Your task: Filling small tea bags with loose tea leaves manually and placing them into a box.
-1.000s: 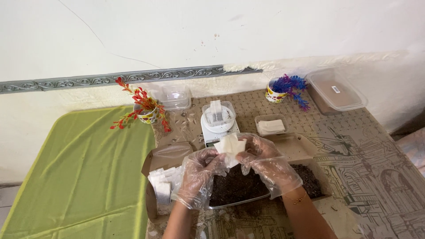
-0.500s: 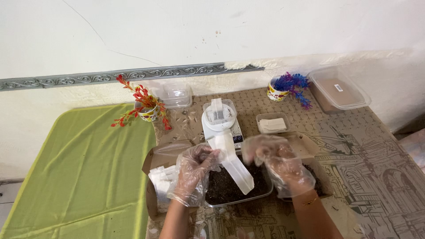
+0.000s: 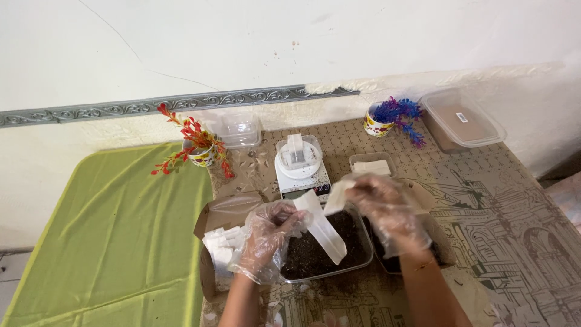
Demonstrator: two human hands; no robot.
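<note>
Gloves loose on both hands. Left hand (image 3: 269, 233) pinched shut on long white paper strip (image 3: 322, 227), hanging down over tray of dark soil (image 3: 302, 257) just below fingertips. Right hand (image 3: 387, 212) closed on second white piece (image 3: 337, 194), probably another strip. Best kept taut, clear of soil. Beyond fingers: white scale (image 3: 299, 166), dish of folded papers (image 3: 371, 166).

I worked at home: a patterned oilcloth covered my tabletop (image 3: 484, 200), decorative mugs of artificial flowers (image 3: 196, 145) stood by a small kitchen scale (image 3: 299, 166) against a plastered wall (image 3: 290, 48).
</note>
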